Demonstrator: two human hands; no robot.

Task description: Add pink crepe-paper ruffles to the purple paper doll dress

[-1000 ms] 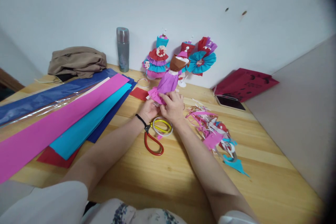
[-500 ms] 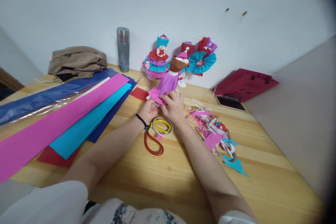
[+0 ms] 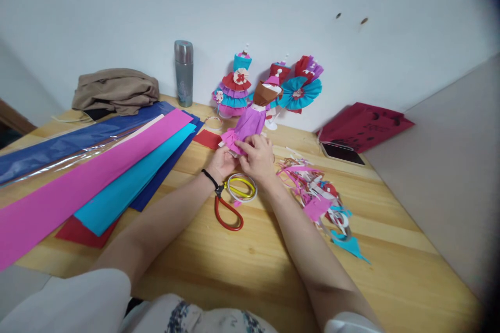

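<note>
A small dress form in a paper dress (image 3: 251, 120), with a brown top, purple skirt and pink ruffle, leans between my hands at the middle of the table. My left hand (image 3: 223, 163) is closed on the pink hem from the lower left. Over the hem's right side, my right hand (image 3: 257, 157) presses and pinches the pink paper with its fingers. Parts of both hands' fingertips are hidden by the paper. Just below lie a white and yellow ring (image 3: 242, 188) and a red looped handle (image 3: 228, 222).
Behind stand a blue tiered paper dress (image 3: 234, 88), a teal paper rosette (image 3: 301, 93) and a flask (image 3: 184, 73). Coloured sheets (image 3: 101, 179) and a brown cloth (image 3: 116, 91) lie left; paper scraps (image 3: 318, 203), a phone (image 3: 344, 153) and a red bag (image 3: 365, 126) lie right.
My right hand's index finger has shifted slightly to the left on the pink hem. Otherwise the hands and the dress are almost where they were.
</note>
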